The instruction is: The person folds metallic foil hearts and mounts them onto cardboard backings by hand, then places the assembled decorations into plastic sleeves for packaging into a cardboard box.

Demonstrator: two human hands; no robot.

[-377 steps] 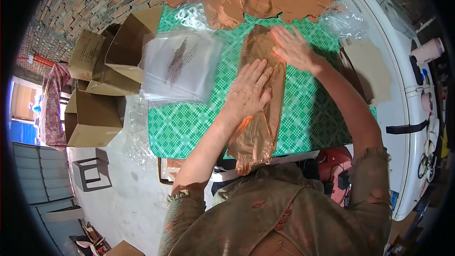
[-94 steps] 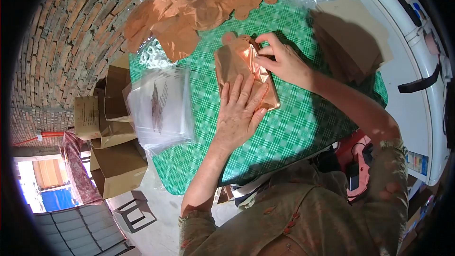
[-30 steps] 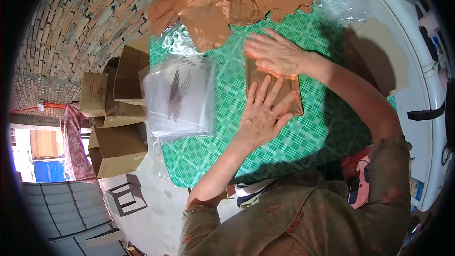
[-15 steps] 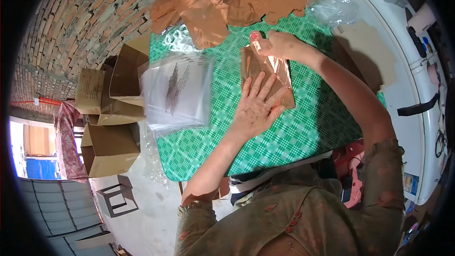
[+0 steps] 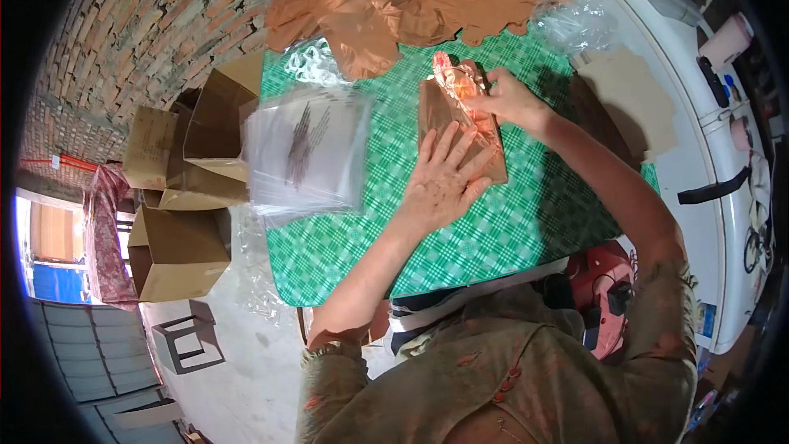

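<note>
Now, I have the copper-coloured packet (image 5: pixel 430 113) on the green tablecloth (image 5: pixel 386 144), its crumpled flap (image 5: pixel 448 76) standing rumpled, not flat. My left hand (image 5: pixel 444 191) stays spread over its near part; my right hand (image 5: pixel 511 102) has shifted nearer along the right edge, fingers curled narrow, though whether they pinch I can't tell. Clear bags (image 5: pixel 329 160) lie left.

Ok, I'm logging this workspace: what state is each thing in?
Foil: folded flat, crumpled at far end
Left hand: flat, fingers spread on foil
Right hand: fingers bent, at foil
Clear bags: stacked, slightly fanned
Boxes: open
Copper pieces: spread, overlapping
White loops: bunched
Cardboard: flat
Plastic: crumpled
</note>
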